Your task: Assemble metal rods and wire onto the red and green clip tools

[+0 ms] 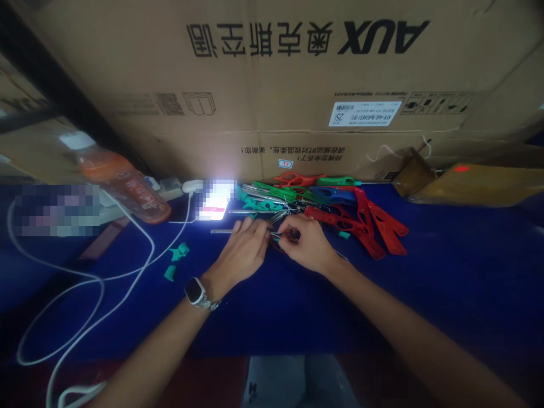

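One bare left hand (240,249) was curled over a slim silvery metal tube (220,231) above the blue tabletop (272,317). Just beside it, the right hand (308,241) had thumb and forefinger bent close together; whether they gripped anything, I could not tell. Red plastic handles (363,218) lay beyond the right hand. Left of both hands, a clear white-capped plastic bottle (123,184) held orange-brown liquid. Beyond them stood a brown cardboard box (272,113), contents hidden.

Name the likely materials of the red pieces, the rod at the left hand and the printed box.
Red pieces: probably moulded plastic, evenly coloured with slight sheen. Rod: likely metal, silvery grey. Printed box: matte cardboard, brown, visibly creased.
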`<action>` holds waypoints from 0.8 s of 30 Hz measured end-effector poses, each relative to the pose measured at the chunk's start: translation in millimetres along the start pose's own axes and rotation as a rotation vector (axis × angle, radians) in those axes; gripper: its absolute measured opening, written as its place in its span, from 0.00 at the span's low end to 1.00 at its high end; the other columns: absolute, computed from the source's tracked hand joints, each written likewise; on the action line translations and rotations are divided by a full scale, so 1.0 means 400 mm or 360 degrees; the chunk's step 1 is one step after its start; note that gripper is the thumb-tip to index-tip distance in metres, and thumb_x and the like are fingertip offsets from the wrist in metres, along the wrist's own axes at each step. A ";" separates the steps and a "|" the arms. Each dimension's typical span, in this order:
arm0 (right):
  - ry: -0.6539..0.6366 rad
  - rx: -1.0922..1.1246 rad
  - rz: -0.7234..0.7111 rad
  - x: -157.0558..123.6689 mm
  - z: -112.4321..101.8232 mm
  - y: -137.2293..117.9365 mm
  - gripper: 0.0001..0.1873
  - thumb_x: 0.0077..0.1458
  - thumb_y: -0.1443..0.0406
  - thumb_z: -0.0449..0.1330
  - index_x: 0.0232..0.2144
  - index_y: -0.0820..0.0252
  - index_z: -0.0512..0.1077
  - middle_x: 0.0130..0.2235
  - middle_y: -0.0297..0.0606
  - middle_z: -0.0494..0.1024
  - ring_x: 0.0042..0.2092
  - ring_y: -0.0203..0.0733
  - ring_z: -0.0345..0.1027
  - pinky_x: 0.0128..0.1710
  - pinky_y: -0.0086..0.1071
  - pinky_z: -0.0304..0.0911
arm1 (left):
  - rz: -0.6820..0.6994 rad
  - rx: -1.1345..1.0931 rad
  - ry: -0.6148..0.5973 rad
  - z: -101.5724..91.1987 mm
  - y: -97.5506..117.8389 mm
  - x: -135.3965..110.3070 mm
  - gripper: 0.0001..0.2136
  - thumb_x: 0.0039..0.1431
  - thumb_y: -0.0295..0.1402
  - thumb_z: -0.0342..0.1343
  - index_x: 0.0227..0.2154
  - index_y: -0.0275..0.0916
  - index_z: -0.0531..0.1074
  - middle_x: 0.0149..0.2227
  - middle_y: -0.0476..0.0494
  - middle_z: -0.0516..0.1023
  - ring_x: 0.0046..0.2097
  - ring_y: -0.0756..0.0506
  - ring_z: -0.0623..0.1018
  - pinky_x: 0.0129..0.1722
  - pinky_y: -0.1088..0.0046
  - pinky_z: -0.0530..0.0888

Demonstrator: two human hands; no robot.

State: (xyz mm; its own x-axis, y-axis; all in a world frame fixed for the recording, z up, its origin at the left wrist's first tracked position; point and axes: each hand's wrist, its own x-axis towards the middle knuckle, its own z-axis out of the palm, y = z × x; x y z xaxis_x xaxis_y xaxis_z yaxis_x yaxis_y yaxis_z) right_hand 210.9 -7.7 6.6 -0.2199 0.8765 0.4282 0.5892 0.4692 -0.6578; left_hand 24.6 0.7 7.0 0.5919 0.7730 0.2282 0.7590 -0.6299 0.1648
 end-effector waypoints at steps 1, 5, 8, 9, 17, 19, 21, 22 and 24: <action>0.0004 0.0044 0.0016 0.000 0.000 0.002 0.06 0.47 0.72 0.59 0.27 0.56 0.72 0.25 0.31 0.73 0.29 0.38 0.66 0.34 0.32 0.61 | -0.0010 -0.0002 -0.0013 0.000 0.001 0.000 0.13 0.71 0.29 0.37 0.43 0.38 0.68 0.40 0.39 0.74 0.43 0.38 0.69 0.44 0.56 0.63; 0.0014 0.0163 0.0097 0.002 -0.002 0.004 0.06 0.48 0.71 0.58 0.26 0.57 0.72 0.26 0.31 0.76 0.27 0.36 0.67 0.31 0.31 0.62 | -0.0028 0.0016 -0.0032 -0.003 0.003 -0.001 0.09 0.67 0.30 0.43 0.42 0.39 0.69 0.41 0.39 0.74 0.44 0.37 0.68 0.45 0.55 0.64; 0.0038 0.0183 0.0114 0.002 -0.001 0.001 0.06 0.47 0.72 0.58 0.26 0.57 0.72 0.27 0.32 0.77 0.28 0.36 0.68 0.32 0.31 0.63 | -0.0020 0.0031 -0.0045 -0.005 0.003 -0.002 0.10 0.63 0.29 0.46 0.44 0.38 0.69 0.42 0.39 0.73 0.45 0.37 0.68 0.47 0.54 0.66; 0.0044 0.0195 0.0135 0.002 -0.001 0.000 0.06 0.47 0.72 0.58 0.26 0.57 0.72 0.26 0.32 0.77 0.28 0.36 0.68 0.32 0.31 0.63 | -0.0021 0.0031 -0.0045 -0.005 0.003 -0.003 0.10 0.62 0.29 0.46 0.44 0.38 0.69 0.42 0.39 0.73 0.45 0.36 0.68 0.47 0.54 0.66; 0.0036 0.0259 0.0215 0.002 0.002 -0.005 0.07 0.46 0.73 0.57 0.25 0.57 0.72 0.24 0.32 0.76 0.26 0.36 0.67 0.29 0.31 0.61 | -0.0053 -0.0002 -0.0102 -0.011 0.009 -0.002 0.12 0.63 0.28 0.44 0.45 0.35 0.70 0.43 0.37 0.73 0.46 0.35 0.68 0.48 0.51 0.65; 0.0016 0.0253 0.0171 0.002 0.002 -0.004 0.07 0.47 0.73 0.58 0.26 0.57 0.74 0.25 0.31 0.76 0.26 0.36 0.67 0.30 0.31 0.62 | -0.0050 -0.0009 -0.0111 -0.014 0.011 -0.001 0.12 0.63 0.28 0.45 0.44 0.36 0.70 0.43 0.37 0.73 0.46 0.35 0.69 0.48 0.52 0.65; -0.0013 0.0241 0.0093 0.003 0.001 -0.003 0.08 0.48 0.73 0.58 0.28 0.57 0.75 0.27 0.32 0.77 0.28 0.37 0.68 0.32 0.32 0.63 | -0.0038 -0.0019 -0.0113 -0.015 0.014 0.000 0.10 0.63 0.28 0.45 0.42 0.36 0.70 0.42 0.37 0.73 0.46 0.35 0.69 0.48 0.52 0.65; -0.0025 0.0229 0.0053 0.003 0.002 -0.002 0.08 0.49 0.72 0.58 0.29 0.57 0.76 0.28 0.33 0.77 0.30 0.37 0.69 0.34 0.33 0.64 | -0.0030 -0.0022 -0.0108 -0.016 0.014 0.000 0.09 0.63 0.28 0.46 0.41 0.36 0.70 0.42 0.38 0.73 0.45 0.35 0.69 0.47 0.53 0.65; -0.0031 0.0213 -0.0001 0.002 0.005 0.001 0.09 0.51 0.72 0.58 0.32 0.56 0.77 0.31 0.34 0.78 0.33 0.39 0.70 0.37 0.34 0.65 | -0.0014 -0.0020 -0.0077 -0.016 0.015 0.001 0.08 0.64 0.29 0.46 0.41 0.37 0.69 0.41 0.38 0.73 0.45 0.36 0.69 0.47 0.54 0.65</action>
State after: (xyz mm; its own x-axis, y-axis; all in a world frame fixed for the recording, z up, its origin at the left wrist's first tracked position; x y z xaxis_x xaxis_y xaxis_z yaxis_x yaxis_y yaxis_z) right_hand 209.6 -6.4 5.4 -0.2361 0.8777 0.4171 0.4804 0.4785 -0.7350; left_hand 27.6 -3.3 14.4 0.5978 0.7812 0.1799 0.7610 -0.6236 0.1788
